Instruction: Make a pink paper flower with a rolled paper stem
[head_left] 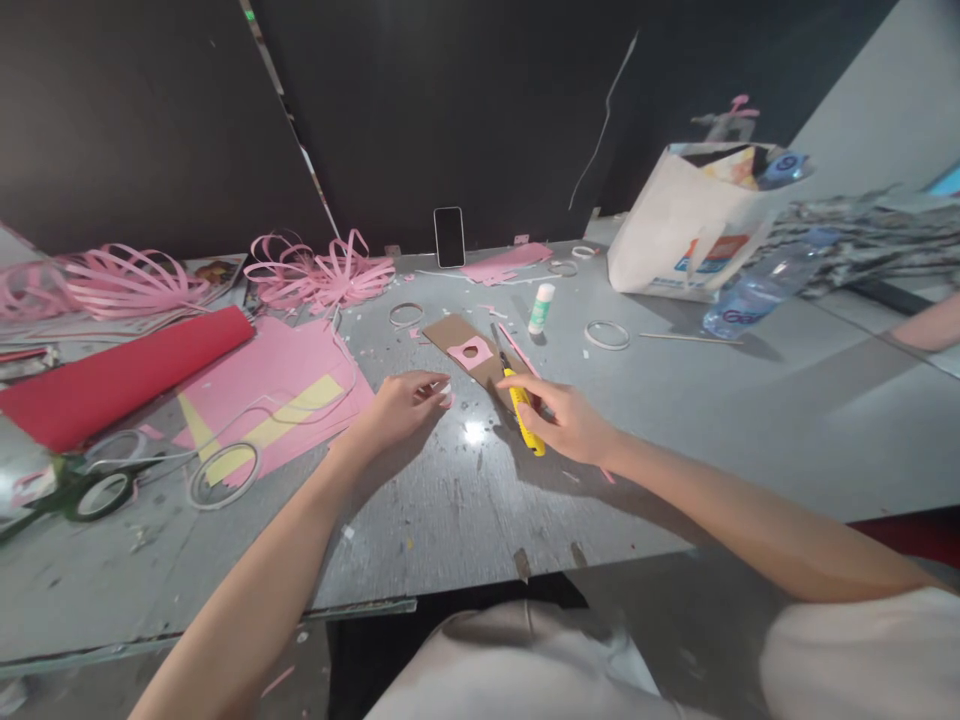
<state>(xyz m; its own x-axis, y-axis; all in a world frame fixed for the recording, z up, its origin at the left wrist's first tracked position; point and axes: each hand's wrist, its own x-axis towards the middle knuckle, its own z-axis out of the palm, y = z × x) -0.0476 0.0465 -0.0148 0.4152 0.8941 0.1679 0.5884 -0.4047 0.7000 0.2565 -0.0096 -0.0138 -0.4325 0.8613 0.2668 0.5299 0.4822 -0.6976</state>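
My right hand point(562, 418) is closed round a yellow utility knife point(530, 425), its blade pointing away from me over the right side of a brown cardboard strip point(448, 330). On that cardboard lies a small pink paper piece point(478, 345) with a round hole in it. Just to the left, my left hand point(405, 405) hovers low over the table with thumb and fingers pinched together. A small pale pink-and-white scrap point(448, 398) shows at its fingertips; its exact kind is unclear. A thin pink strip point(517, 348) lies beside the blade.
A glue stick point(541, 309) stands behind the knife. Pink sheets point(300, 350), a red roll point(135, 375) and green-handled scissors point(82, 490) lie left, near pink paper-strip loops point(322, 275). A phone point(449, 238) leans at the back. A bag point(675, 230) and bottle point(765, 290) stand right.
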